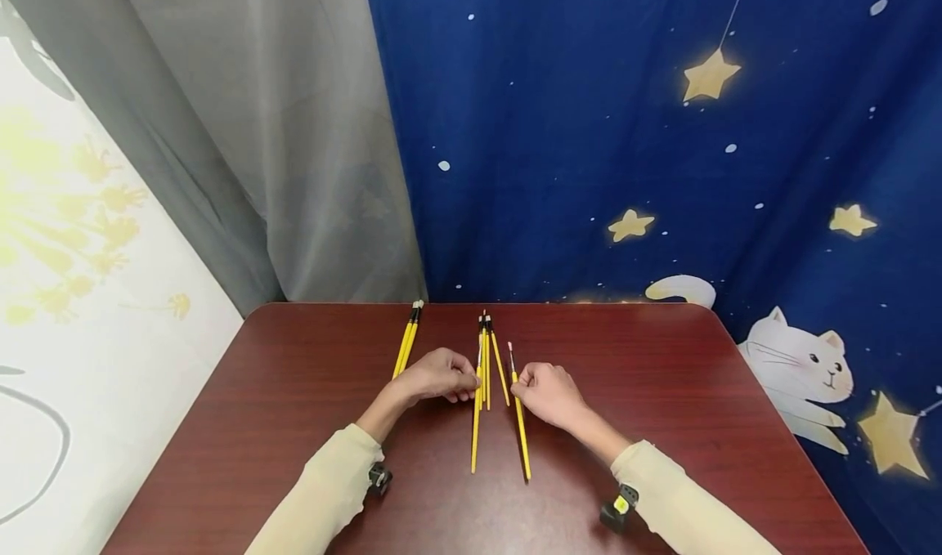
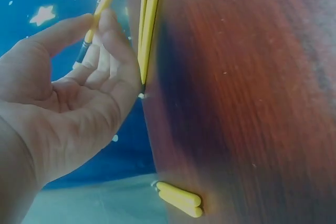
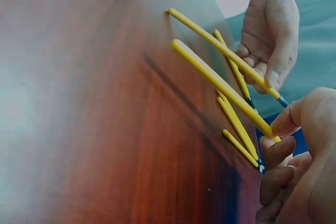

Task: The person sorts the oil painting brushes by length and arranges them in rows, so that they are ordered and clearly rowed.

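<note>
Left hand (image 1: 441, 373), right hand (image 1: 548, 393) each pinching one paintbrush (image 1: 522, 436), two paintbrushes (image 1: 406, 349) leftward, three-plus paintbrushes (image 1: 487, 371) between

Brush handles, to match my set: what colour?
The handles are yellow, clearest in the right wrist view.

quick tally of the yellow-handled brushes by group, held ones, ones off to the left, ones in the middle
Held brushes: 2, one each in the left hand and right hand
Left-side brushes: 2
Middle brushes: at least 3; they overlap, so exact count unclear
Total: at least 7
</note>
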The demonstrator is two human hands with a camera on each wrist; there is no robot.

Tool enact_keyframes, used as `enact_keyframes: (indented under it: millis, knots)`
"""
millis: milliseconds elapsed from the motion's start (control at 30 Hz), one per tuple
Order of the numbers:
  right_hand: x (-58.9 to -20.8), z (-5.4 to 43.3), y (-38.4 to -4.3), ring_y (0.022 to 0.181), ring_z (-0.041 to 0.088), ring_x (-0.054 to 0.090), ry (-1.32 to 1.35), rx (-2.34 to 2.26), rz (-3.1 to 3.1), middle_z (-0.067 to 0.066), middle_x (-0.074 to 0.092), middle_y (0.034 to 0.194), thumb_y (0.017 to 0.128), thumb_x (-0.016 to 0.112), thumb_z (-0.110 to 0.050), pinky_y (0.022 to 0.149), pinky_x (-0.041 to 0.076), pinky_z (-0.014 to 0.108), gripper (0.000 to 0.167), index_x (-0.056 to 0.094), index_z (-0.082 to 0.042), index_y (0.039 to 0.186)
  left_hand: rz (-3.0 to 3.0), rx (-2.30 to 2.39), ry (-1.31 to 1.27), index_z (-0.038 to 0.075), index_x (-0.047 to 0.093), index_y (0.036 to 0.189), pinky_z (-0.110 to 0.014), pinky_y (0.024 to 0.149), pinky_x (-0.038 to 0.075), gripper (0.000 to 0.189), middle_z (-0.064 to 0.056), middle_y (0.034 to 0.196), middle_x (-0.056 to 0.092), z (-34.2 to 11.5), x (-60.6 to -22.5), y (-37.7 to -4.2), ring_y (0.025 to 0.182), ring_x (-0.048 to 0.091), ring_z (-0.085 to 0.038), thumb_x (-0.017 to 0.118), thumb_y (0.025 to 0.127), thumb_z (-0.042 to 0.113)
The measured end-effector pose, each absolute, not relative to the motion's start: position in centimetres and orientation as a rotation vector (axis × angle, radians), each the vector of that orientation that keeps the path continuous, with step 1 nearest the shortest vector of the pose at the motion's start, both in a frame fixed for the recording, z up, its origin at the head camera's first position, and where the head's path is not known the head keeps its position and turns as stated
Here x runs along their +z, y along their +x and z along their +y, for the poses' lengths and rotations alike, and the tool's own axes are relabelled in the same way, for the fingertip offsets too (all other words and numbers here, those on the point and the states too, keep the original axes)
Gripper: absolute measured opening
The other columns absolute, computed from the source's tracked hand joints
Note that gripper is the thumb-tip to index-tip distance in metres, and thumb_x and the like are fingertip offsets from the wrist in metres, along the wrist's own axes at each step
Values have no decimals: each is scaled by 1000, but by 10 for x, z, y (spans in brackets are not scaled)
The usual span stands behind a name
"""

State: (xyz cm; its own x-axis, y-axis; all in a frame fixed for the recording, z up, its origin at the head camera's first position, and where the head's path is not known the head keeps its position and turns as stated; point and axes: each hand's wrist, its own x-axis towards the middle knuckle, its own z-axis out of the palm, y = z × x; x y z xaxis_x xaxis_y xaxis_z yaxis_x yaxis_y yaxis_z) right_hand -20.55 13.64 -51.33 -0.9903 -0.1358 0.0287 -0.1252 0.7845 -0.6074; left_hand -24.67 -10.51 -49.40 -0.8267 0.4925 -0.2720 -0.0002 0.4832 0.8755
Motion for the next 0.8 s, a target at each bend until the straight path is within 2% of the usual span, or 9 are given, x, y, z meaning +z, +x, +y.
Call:
enact_keyframes:
  millis: [167,400,533,633,800]
  knots:
    - [-516,133,-189,56,10,53,-207,-975,2942,-10,56,59,87,75,-28,58,42,29,20,64,-23,71,2236,1273,425,3,76,82,-34,64,62,18,-11,77,78,-103,-496,-236,66,71,-16,75,92,18]
    - [-522,129,-164,55,8,52,-215,-952,2884,-13,57,57,83,74,-31,52,41,29,17,64,-26,70,2336,1134,473,8,76,74,-27,59,54,20,-5,70,78,-96,-499,-214,64,74,-19,76,89,21]
    - [-522,126,-154,55,8,50,-234,-1113,2714,-9,64,60,86,72,-26,53,39,26,15,69,-21,72,2302,1152,461,5,76,74,-29,60,55,22,-6,70,77,-95,-502,-202,60,72,-16,76,90,20]
    - [-521,125,-148,59,10,45,-216,-1266,2548,-5,62,62,87,71,-23,55,35,25,17,72,-11,75,2238,1189,452,4,77,76,-31,61,57,23,-9,72,78,-97,-501,-194,60,70,-14,77,93,20]
    - [-520,127,-138,70,11,47,-136,-1394,2379,-4,59,68,86,73,-23,66,37,27,23,70,-2,76,2115,1230,460,3,78,82,-29,59,57,22,-15,76,79,-103,-501,-185,59,69,-12,77,96,21]
